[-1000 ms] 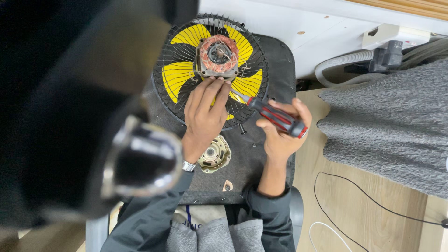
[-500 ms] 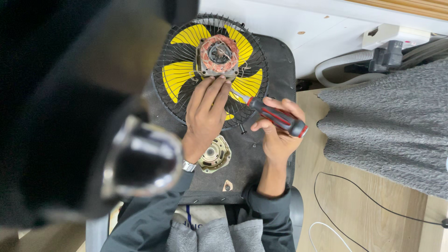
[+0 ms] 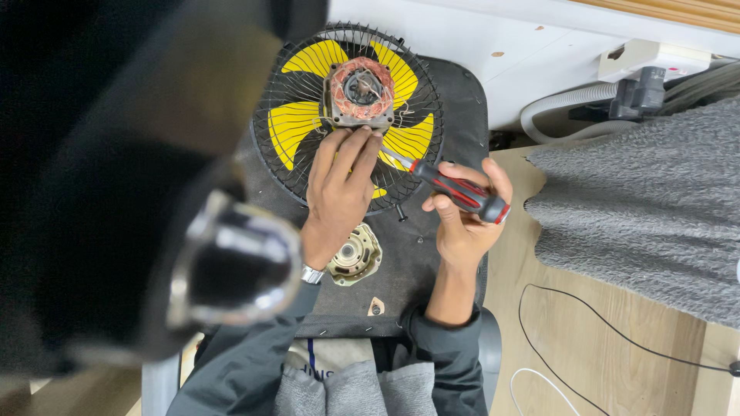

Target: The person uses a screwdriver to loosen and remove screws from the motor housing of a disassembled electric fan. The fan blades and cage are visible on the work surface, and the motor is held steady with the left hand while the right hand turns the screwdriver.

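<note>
The exposed copper-wound motor is steadied by the left hand; the red-and-black-handled screwdriver, clasped in the right hand, is best kept square.

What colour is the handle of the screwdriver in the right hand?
The screwdriver handle is red and black, gripped by the right hand. The head view shows it.

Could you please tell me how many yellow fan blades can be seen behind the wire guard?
4 show at least partly: upper left blade, upper right blade, left blade and lower right blade. The left hand and the motor may hide another at the bottom.
</note>
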